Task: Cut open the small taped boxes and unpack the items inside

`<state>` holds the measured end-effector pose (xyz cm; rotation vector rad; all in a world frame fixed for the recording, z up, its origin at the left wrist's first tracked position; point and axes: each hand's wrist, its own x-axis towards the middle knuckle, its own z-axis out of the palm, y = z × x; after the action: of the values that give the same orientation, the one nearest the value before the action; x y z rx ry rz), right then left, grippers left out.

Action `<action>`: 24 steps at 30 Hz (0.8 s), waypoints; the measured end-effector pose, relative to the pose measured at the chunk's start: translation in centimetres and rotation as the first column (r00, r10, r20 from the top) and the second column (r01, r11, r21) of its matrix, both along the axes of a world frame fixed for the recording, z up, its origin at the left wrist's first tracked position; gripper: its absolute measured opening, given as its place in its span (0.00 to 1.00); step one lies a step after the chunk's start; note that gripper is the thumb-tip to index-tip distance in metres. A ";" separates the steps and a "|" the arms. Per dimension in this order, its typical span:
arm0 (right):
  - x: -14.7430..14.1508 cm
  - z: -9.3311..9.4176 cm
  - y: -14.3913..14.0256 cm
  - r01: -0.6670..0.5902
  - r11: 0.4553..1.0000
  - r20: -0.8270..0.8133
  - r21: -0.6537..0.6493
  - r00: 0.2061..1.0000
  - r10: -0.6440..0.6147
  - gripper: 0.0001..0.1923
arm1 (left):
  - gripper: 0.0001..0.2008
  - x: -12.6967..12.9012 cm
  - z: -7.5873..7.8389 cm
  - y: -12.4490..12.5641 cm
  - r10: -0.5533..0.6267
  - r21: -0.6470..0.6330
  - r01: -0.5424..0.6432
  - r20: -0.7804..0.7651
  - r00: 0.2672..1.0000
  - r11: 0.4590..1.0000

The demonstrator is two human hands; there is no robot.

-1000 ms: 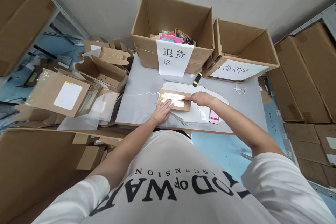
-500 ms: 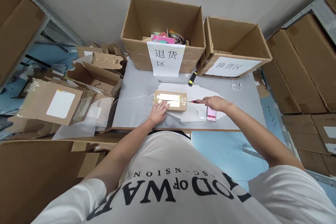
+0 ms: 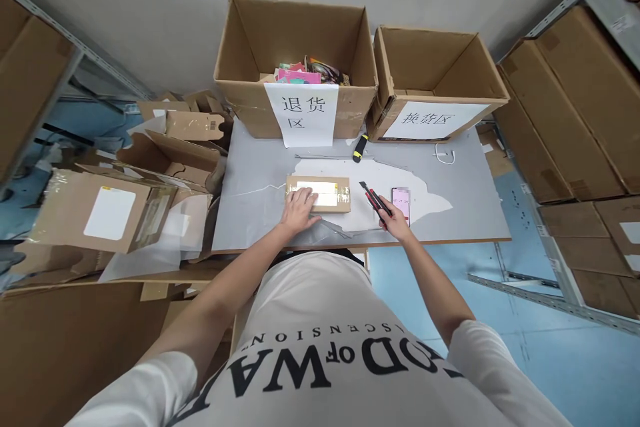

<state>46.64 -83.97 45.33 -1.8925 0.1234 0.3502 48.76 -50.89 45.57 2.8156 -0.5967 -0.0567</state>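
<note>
The left hand (image 3: 299, 209) rests, fingers extended, on the left end of a small taped carton (image 3: 330, 207) at frame centre. The right hand (image 3: 397, 219) grips a black-and-red cutter (image 3: 376, 201), apart from the carton. Step in hand, as judged: slitting the tape; at this size, complete parting cannot be confirmed. The next move calls for a steady carton and a blade clear of the fingers. A phone (image 3: 401, 197) lies beside the right hand. The front edge of the desk (image 3: 470, 180) runs just below both hands; open room lies right of centre. Large boxes (image 3: 240, 103) bound the rear.
</note>
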 end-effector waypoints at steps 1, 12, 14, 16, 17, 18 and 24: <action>-0.3 -0.8 0.8 0.057 0.995 -0.026 0.083 0.998 -0.055 0.40 | 0.38 0.6 0.2 0.0 0.015 0.011 -0.015 -0.001 1.000 1.000; -0.7 -2.4 4.0 0.182 0.934 -0.127 0.308 0.981 -0.149 0.43 | 0.56 2.5 0.0 0.0 0.034 0.072 -0.026 -0.117 0.993 0.997; -0.6 -2.3 3.9 0.173 0.934 -0.133 0.314 0.982 -0.137 0.43 | 0.56 2.5 -0.2 0.0 0.035 0.074 -0.027 -0.106 0.994 0.997; -0.5 -2.1 3.7 0.160 0.932 -0.135 0.324 0.983 -0.121 0.42 | 0.56 2.5 -0.4 0.0 0.039 0.079 -0.031 -0.099 0.994 0.996; -0.5 -2.0 3.6 0.153 0.933 -0.136 0.326 0.984 -0.114 0.42 | 0.56 2.5 -0.4 0.0 0.041 0.081 -0.033 -0.097 0.994 0.996; -0.5 -1.9 3.5 0.147 0.935 -0.137 0.324 0.985 -0.107 0.42 | 0.55 2.6 -0.5 -0.1 0.043 0.083 -0.035 -0.096 0.994 0.996; -0.3 -1.5 3.2 0.091 0.951 -0.134 0.294 0.990 -0.053 0.41 | 0.56 2.6 -0.6 -0.1 0.047 0.077 -0.041 -0.087 0.995 0.996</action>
<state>46.31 -80.79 43.81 -1.5614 0.2109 0.4135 51.40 -50.99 44.98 2.8796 -0.5226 -0.1992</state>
